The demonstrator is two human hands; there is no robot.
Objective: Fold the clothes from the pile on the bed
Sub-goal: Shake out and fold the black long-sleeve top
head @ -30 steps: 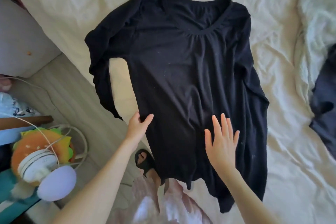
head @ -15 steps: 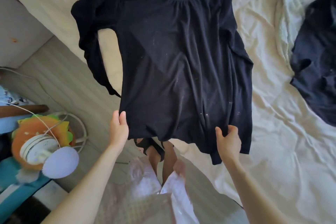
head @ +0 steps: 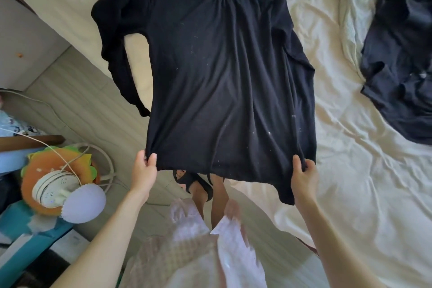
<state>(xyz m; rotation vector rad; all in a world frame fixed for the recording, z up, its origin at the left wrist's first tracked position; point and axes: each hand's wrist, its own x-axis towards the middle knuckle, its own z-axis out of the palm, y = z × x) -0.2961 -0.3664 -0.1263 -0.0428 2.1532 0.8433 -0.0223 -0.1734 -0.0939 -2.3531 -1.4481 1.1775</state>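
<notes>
At far left, pale wood-look floor (head: pixel 77 100) runs beside the bed, with an orange plush toy (head: pixel 46 170) carrying a round white power strip (head: pixel 55 188) and its cord; no writing is legible. The left hand (head: pixel 143 172) pinches the hem's left corner of the black long-sleeved top (head: pixel 222 72). The top lies spread on the cream sheet (head: pixel 362 194), neckline away from the person, long axis running toward them, hem overhanging the bed's edge. The right hand (head: pixel 304 176) grips the hem's right corner. Dark clothes (head: pixel 402 58) sit heaped at far right.
</notes>
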